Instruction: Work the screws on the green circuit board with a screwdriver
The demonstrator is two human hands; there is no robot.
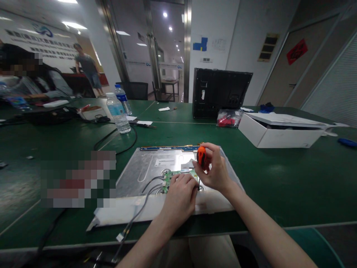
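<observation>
A metal-backed display panel lies flat in front of me on the table. Near its middle is a small green circuit board with grey cables plugged into its left side. My left hand presses on this board with its fingers bent and close together, covering much of it. In my right hand is an orange and black screwdriver, held nearly upright by its handle. The screwdriver's shaft points down at the board's right end, beside my left fingertips. Its tip is hidden.
Water bottles stand at the back left. A black monitor housing stands at the back, with a plastic bag in front. To the right sits a white box. Two people are across the room on the left. One patch left of the panel is blurred out.
</observation>
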